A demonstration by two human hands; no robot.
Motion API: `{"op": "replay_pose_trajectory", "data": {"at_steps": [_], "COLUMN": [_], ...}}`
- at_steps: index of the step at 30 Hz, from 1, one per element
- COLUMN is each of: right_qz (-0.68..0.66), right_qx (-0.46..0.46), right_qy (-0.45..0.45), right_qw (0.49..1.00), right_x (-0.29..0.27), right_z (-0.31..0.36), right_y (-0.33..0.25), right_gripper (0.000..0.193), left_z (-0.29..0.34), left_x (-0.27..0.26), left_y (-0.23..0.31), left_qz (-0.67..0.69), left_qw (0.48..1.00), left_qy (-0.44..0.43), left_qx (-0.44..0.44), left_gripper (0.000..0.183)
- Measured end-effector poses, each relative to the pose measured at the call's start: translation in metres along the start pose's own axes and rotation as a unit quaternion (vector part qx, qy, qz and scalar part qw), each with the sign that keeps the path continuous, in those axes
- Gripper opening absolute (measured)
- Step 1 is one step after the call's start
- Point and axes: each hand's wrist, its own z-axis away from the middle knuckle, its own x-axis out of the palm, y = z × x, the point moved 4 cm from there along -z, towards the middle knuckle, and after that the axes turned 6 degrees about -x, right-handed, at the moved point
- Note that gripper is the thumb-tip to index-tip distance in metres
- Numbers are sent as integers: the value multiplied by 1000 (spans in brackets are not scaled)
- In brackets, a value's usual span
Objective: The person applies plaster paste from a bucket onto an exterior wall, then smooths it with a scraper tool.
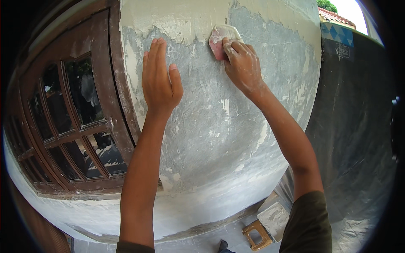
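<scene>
My right hand, dusted with white, grips a small flat pinkish spreader smeared with pale filler. I hold it up against the grey wall, at the ragged lower edge of a cream filler coat. To its left, my left hand is raised with fingers stretched out and the thumb apart. Nothing is in it, and its palm is turned to the wall; whether it touches the surface I cannot tell. Beneath the cream coat, the wall is patchy grey with white flecks.
A brown wooden window with several panes is set in the wall at left. Dark sheeting hangs along the right. Below on the floor are a yellowish stool-like object with an opening and a pale, filler-smeared flat piece.
</scene>
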Motion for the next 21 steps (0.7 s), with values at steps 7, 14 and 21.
{"op": "replay_pose_trajectory", "data": {"at_steps": [7,14,21], "right_qz": [-39,42,-86], "right_qx": [-33,-61,-76], "right_qy": [53,76,19], "right_qw": [997,994,993], "right_x": [-26,5,-20], "right_z": [-15,-52,32], "right_y": [-15,20,-54], "right_gripper": [40,37,37], "left_z": [1,-1,1], "left_x": [-2,3,-3], "left_y": [1,4,-1], "left_qz": [-11,6,-15], "left_qw": [1000,1000,1000], "left_qy": [2,-2,25], "left_qx": [2,1,12], "left_gripper": [53,53,50]}}
